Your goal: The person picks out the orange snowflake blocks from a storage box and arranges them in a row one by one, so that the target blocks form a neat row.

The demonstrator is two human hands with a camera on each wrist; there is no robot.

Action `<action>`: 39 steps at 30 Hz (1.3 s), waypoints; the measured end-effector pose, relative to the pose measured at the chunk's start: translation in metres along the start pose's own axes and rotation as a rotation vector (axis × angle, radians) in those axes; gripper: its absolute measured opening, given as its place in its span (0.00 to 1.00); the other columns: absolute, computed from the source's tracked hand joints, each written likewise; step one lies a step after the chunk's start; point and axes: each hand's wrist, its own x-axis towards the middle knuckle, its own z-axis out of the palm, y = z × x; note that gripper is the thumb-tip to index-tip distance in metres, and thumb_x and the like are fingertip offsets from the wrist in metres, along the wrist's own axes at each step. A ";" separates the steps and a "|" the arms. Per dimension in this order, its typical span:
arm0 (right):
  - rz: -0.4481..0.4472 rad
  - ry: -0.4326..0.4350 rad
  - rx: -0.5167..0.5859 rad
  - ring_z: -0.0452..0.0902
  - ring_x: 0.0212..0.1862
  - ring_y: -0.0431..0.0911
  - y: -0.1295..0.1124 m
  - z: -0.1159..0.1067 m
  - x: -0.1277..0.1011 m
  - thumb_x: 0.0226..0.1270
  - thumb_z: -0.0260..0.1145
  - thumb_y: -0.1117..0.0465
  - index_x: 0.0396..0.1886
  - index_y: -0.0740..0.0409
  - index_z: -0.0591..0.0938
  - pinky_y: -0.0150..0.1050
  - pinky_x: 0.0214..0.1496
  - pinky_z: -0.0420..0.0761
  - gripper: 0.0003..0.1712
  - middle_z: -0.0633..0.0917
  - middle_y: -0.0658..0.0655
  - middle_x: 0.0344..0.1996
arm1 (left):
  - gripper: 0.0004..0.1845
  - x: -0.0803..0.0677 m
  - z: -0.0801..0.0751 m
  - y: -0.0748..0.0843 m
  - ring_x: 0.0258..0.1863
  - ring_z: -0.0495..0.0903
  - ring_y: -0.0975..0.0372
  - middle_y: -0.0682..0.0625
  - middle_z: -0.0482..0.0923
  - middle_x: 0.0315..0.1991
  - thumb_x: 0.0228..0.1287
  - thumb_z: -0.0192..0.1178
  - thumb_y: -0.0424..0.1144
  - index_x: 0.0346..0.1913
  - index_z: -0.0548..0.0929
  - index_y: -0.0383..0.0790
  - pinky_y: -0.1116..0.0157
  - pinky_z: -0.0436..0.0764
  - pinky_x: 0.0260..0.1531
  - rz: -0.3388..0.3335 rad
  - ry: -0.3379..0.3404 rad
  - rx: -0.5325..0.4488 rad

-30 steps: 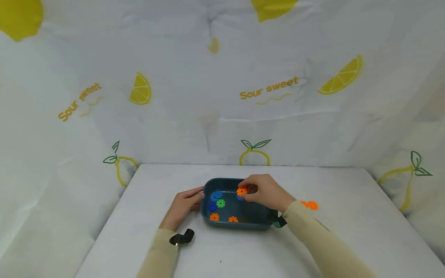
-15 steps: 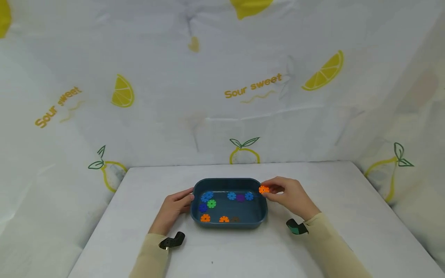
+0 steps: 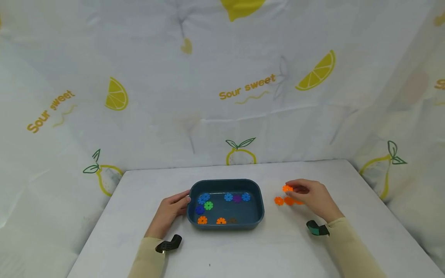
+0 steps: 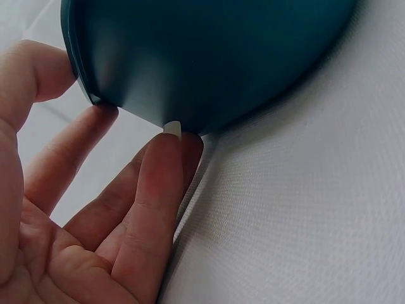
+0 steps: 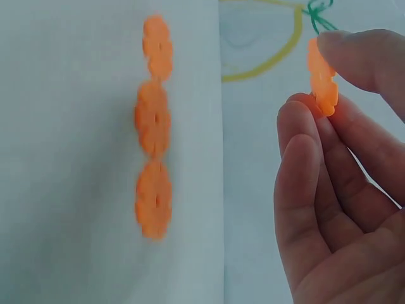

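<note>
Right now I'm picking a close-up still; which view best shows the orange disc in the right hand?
The right wrist view: the orange disc is largest there, held between the fingers. The head view shows it only small; the left wrist view shows none of it.

Pinches a notched orange disc (image 5: 323,73), turned nearly edge-on, in the right hand (image 5: 345,183) at the right of the frame. Shows three more orange discs (image 5: 153,120) down the left of the frame, in one row on a white surface (image 5: 57,126), too blurred to tell whether joined or only touching. Past a straight vertical edge near mid-frame, shows pale cloth (image 5: 250,190) with a yellow curve (image 5: 299,25) and green lines (image 5: 314,14) toward the top.
</note>
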 end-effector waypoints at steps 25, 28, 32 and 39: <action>0.098 -0.022 -0.160 0.87 0.54 0.53 0.057 -0.033 -0.017 0.71 0.77 0.45 0.61 0.53 0.90 0.42 0.52 0.83 0.25 0.92 0.57 0.52 | 0.30 -0.001 0.000 -0.003 0.54 0.91 0.57 0.46 0.85 0.68 0.70 0.72 0.56 0.71 0.84 0.49 0.62 0.88 0.59 -0.021 0.003 -0.024; 0.101 -0.034 -0.175 0.87 0.53 0.52 0.058 -0.032 -0.017 0.71 0.77 0.45 0.60 0.53 0.90 0.44 0.53 0.83 0.25 0.92 0.56 0.51 | 0.30 -0.003 -0.001 -0.006 0.54 0.91 0.57 0.47 0.86 0.67 0.70 0.73 0.56 0.71 0.85 0.50 0.62 0.88 0.58 -0.034 0.004 -0.030; 0.100 -0.042 -0.171 0.86 0.52 0.51 0.057 -0.031 -0.015 0.71 0.77 0.45 0.60 0.54 0.90 0.46 0.54 0.83 0.25 0.92 0.55 0.50 | 0.30 -0.002 -0.002 -0.006 0.54 0.91 0.57 0.47 0.86 0.67 0.69 0.73 0.57 0.70 0.85 0.51 0.62 0.88 0.58 -0.024 0.014 -0.015; 0.129 -0.046 -0.174 0.84 0.49 0.48 0.058 -0.029 -0.014 0.69 0.79 0.45 0.59 0.54 0.90 0.43 0.51 0.82 0.26 0.91 0.52 0.47 | 0.31 -0.001 -0.001 0.000 0.56 0.89 0.58 0.47 0.85 0.69 0.69 0.72 0.57 0.71 0.84 0.50 0.61 0.88 0.60 -0.023 -0.006 -0.028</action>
